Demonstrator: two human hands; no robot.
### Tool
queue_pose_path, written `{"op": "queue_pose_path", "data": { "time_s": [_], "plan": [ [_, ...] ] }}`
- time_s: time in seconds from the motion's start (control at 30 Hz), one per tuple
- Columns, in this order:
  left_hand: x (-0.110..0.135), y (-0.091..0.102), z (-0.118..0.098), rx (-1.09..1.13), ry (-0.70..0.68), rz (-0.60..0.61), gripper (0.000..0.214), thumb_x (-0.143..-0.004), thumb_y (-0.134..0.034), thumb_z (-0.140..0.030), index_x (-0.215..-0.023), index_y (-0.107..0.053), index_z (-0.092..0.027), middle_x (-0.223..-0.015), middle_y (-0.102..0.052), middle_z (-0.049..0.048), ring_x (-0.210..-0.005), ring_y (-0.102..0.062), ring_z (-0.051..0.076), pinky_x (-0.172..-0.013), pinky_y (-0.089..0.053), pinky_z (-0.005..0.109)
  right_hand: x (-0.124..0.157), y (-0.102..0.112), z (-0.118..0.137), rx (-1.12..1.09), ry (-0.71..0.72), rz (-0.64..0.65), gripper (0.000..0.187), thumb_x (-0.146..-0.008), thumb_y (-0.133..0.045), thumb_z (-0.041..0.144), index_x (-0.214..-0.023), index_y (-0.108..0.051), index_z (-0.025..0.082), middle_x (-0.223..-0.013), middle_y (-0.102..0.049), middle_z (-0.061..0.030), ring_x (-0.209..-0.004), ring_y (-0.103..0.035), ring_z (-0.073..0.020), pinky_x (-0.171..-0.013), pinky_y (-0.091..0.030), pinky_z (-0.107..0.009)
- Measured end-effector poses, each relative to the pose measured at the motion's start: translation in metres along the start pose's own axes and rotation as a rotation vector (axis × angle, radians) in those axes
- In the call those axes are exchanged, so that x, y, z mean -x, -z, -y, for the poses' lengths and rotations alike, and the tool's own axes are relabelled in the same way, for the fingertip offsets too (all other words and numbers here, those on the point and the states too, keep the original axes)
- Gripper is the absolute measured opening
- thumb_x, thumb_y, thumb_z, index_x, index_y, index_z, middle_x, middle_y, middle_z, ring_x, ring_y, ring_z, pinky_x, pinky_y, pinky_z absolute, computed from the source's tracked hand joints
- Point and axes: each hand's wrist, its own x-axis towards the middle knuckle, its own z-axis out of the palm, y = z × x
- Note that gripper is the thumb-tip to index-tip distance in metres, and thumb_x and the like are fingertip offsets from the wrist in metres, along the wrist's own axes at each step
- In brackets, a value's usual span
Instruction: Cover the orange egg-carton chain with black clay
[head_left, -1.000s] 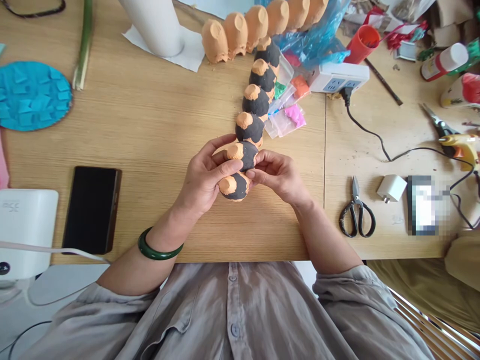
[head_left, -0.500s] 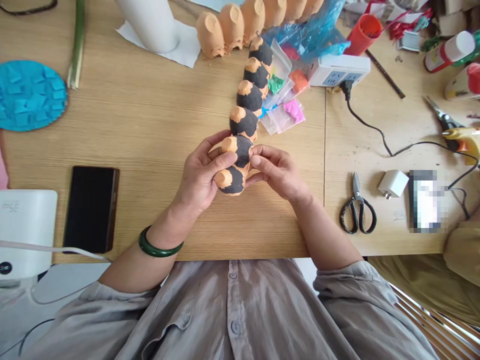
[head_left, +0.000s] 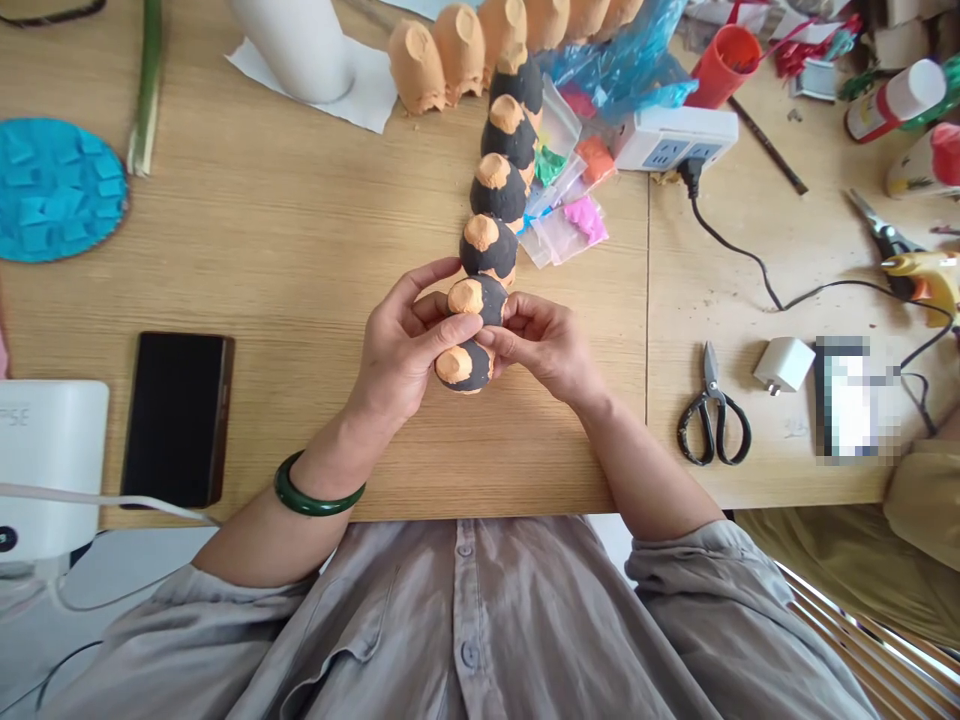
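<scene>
A row of joined, egg-shaped bumps, orange with black coating round their sides (head_left: 499, 190), runs away from me over the wooden table. It looks like a strip of moulded egg carton covered in clay. My left hand (head_left: 405, 345) grips its near end from the left, thumb pressed between the two closest bumps. From the other side my right hand (head_left: 544, 340) pinches the same end, thumb near the gap between those bumps. The right fingertips are partly hidden behind the strip. Beyond it lies a second strip of plain orange bumps (head_left: 459, 50).
Small bags of coloured clay (head_left: 585, 218) lie right of the strip, near a white power strip (head_left: 679, 138) with a black cord. Scissors (head_left: 712, 405) and a white charger (head_left: 784, 365) are at the right. A black phone (head_left: 178, 420) and blue oval piece (head_left: 64, 190) lie left.
The black-and-orange strip has tilted so its orange tops face me more. My right thumb has moved left and slightly down towards the gap between the nearest bumps. Both hands keep hold.
</scene>
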Motion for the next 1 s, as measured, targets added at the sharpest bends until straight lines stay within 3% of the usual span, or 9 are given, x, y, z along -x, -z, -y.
{"op": "queue_pose_path", "data": {
  "time_s": [0.17,0.6,0.8,0.9,1.0],
  "plan": [
    [-0.001,0.001,0.002,0.01,0.122,0.01,0.054,-0.07,-0.104,-0.035,-0.117,-0.078,-0.027,-0.102,-0.086,-0.0002,-0.079,-0.08,0.019,-0.068,-0.065,0.028,-0.001,0.006,-0.002,0.033,0.007,0.031,0.054,-0.073,-0.101,0.053,-0.081,-0.06,0.018,-0.072,-0.073,0.0017,-0.062,-0.075,-0.0127,-0.058,-0.066,-0.024],
    [-0.006,0.007,0.0,0.03,0.173,0.009,0.064,-0.066,-0.106,-0.041,-0.119,-0.079,-0.019,-0.103,-0.084,0.0061,-0.077,-0.076,0.018,-0.067,-0.061,0.029,-0.002,0.005,-0.005,-0.062,0.042,0.09,0.049,-0.079,-0.099,0.049,-0.083,-0.061,0.018,-0.071,-0.078,0.0034,-0.061,-0.079,-0.0106,-0.062,-0.069,-0.02],
    [-0.007,0.004,-0.003,0.071,0.138,-0.016,0.06,-0.064,-0.105,-0.042,-0.115,-0.082,-0.021,-0.112,-0.084,0.0043,-0.088,-0.078,0.02,-0.073,-0.064,0.029,-0.001,0.004,-0.003,-0.104,-0.007,0.096,0.046,-0.086,-0.093,0.053,-0.096,-0.065,0.017,-0.074,-0.08,0.0017,-0.071,-0.084,-0.0168,-0.063,-0.074,-0.028],
    [-0.008,0.005,-0.002,0.08,0.091,-0.03,0.057,-0.067,-0.104,-0.041,-0.116,-0.081,-0.022,-0.108,-0.085,0.0038,-0.093,-0.08,0.022,-0.081,-0.064,0.031,0.001,0.004,0.001,-0.122,0.002,0.059,0.045,-0.09,-0.088,0.056,-0.101,-0.07,0.016,-0.081,-0.083,-0.0007,-0.075,-0.084,-0.0176,-0.064,-0.075,-0.03],
    [-0.01,0.006,0.0,0.103,0.076,-0.048,0.061,-0.064,-0.106,-0.042,-0.116,-0.081,-0.021,-0.103,-0.085,0.004,-0.088,-0.08,0.02,-0.078,-0.065,0.03,0.002,0.002,0.003,-0.124,0.032,0.027,0.041,-0.091,-0.089,0.052,-0.101,-0.072,0.016,-0.084,-0.083,-0.0014,-0.076,-0.084,-0.0171,-0.066,-0.075,-0.03]
  ]
}}
